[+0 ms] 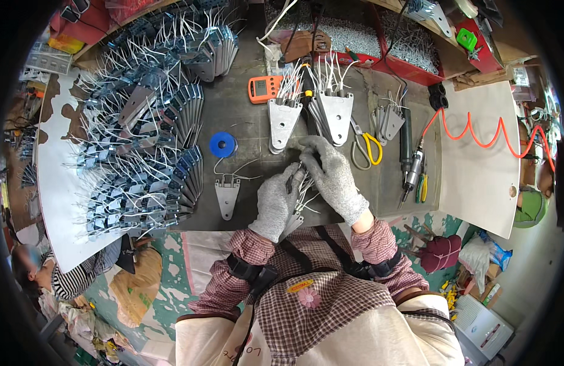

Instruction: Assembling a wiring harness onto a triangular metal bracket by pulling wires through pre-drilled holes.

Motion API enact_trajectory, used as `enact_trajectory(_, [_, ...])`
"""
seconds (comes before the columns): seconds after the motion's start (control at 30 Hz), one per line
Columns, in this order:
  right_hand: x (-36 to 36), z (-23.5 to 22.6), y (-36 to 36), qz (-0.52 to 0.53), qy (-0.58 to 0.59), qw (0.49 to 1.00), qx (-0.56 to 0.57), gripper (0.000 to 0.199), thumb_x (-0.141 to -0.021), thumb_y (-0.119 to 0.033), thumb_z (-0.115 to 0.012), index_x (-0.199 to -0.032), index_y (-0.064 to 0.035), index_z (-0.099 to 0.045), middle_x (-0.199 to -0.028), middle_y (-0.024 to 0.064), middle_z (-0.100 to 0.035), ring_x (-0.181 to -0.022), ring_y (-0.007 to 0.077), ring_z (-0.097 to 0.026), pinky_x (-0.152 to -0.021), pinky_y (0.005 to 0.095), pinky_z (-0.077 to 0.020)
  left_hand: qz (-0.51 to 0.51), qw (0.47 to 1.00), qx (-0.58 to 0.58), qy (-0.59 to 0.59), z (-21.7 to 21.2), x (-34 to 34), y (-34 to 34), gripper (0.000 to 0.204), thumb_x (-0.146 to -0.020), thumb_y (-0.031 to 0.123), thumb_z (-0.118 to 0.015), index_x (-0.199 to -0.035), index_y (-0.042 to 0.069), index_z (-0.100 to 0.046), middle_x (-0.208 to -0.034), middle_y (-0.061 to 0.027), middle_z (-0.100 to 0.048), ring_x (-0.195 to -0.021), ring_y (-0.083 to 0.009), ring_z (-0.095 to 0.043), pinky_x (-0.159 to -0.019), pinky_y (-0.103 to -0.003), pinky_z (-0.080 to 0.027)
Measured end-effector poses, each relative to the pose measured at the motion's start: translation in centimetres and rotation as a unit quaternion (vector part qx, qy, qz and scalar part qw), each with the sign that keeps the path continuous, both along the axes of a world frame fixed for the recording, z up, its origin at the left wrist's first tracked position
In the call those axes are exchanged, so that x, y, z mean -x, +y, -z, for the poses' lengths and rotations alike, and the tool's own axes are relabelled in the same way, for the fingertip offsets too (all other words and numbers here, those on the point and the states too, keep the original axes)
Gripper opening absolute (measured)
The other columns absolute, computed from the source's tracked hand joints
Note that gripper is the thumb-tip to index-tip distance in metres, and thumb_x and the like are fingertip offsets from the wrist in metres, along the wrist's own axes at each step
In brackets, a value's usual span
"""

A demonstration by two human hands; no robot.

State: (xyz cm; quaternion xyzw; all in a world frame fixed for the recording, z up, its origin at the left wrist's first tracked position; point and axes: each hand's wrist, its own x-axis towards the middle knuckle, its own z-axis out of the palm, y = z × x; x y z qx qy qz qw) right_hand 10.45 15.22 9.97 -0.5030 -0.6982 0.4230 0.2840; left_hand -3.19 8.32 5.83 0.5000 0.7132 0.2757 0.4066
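Both hands in grey knit gloves, meeting at bench centre. Left hand [276, 204] closed around a metal bracket plate with white wires [301, 194], held just above the near edge of the dark workbench [239, 116]. Right hand [332, 174] curled over the plate's top, fingertips pinching at it; what they pinch is too small to tell. A loose single bracket [226, 196] lies left of the hands, a blue solder spool [222, 144] beyond it. Stacked brackets [284, 122] stand ahead, yellow-handled scissors [368, 148] to the right, an orange meter [263, 89] farther back.
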Motion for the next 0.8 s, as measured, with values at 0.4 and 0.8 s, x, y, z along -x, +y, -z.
enact_trajectory(0.4, [0.2,2.5,-1.7,-0.078,-0.024,0.996,-0.018,0.029,-0.096,-0.012,-0.067,-0.123,-0.0055,-0.063,-0.108,0.022,-0.07,-0.101,0.042,-0.07,-0.083,0.0469,-0.0562,0.027,0.991,-0.129,0.033,0.5,2.3,-3.7,0.069,-0.094,0.025,-0.074,-0.153,0.006,-0.045,-0.12,-0.0213,-0.065,-0.114,-0.0412,-0.059,-0.102,-0.051,-0.047])
enact_trajectory(0.8, [-0.6,3.1,-3.9,-0.12,-0.04,0.983,0.135,0.02,-0.096,-0.01,-0.063,-0.114,-0.0016,-0.067,-0.105,0.0231,-0.069,-0.1,0.0427,-0.069,-0.087,0.0473,-0.055,0.042,0.992,-0.122,0.004,1.6,2.3,-3.9,0.069,-0.089,0.009,-0.068,-0.152,0.001,-0.043,-0.124,-0.0233,-0.06,-0.114,-0.0406,-0.057,-0.101,-0.052,-0.047])
